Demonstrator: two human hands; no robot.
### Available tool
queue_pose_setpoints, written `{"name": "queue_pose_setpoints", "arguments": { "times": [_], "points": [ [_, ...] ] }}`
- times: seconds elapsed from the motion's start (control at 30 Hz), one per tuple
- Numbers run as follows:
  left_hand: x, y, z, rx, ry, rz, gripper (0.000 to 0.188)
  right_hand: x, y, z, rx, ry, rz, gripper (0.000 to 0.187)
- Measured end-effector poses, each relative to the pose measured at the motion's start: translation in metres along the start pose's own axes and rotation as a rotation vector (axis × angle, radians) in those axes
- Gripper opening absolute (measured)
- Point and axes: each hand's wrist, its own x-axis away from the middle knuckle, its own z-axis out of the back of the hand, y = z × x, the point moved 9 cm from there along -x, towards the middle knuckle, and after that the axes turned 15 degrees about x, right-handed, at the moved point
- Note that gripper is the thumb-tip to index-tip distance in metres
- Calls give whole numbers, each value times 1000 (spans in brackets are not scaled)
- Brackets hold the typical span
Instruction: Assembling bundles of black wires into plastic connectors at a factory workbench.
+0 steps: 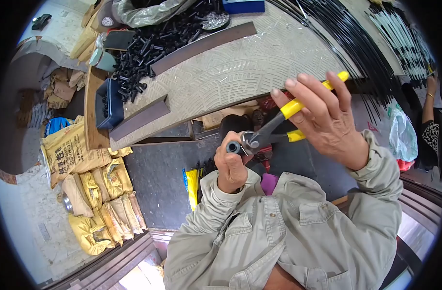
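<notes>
a person in a beige jacket (274, 227) stood at the near side of a table (221, 67) with a pale, patterned top. the left hand (232, 170), just off the table's near edge, was closed around a short dark tube (233, 147) whose round open end faced up toward the viewer. the right hand (322, 108), closer to the table's right end, was wrapped loosely around pliers (269, 127) with yellow handles (292, 108), which stood spread apart. the hands were apart from each other, with the head of the pliers right beside the tube; whether its jaws touched the tube could not be told. on the table's left part lay a heap of black fittings (139, 63), with a blue bin (115, 104) at the table's left end and two flat grey strips (204, 46) near the heap. long black rods (356, 43) lay across the table's right end. yellow-brown sacks (78, 147) lay left of the table, and beyond its right end a co-worker's arm (428, 104) showed.
</notes>
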Motion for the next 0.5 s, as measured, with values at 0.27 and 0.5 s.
{"name": "queue_pose_setpoints", "arguments": {
  "times": [0.27, 0.5],
  "points": [
    [4, 5, -1, -47, 75, -36, 62, -1, -17, 19, 392, 280, 90, 35],
    [2, 20, -8, -212, 34, -115, 68, 22, -28, 3, -91, -90, 61, 41]
  ]
}}
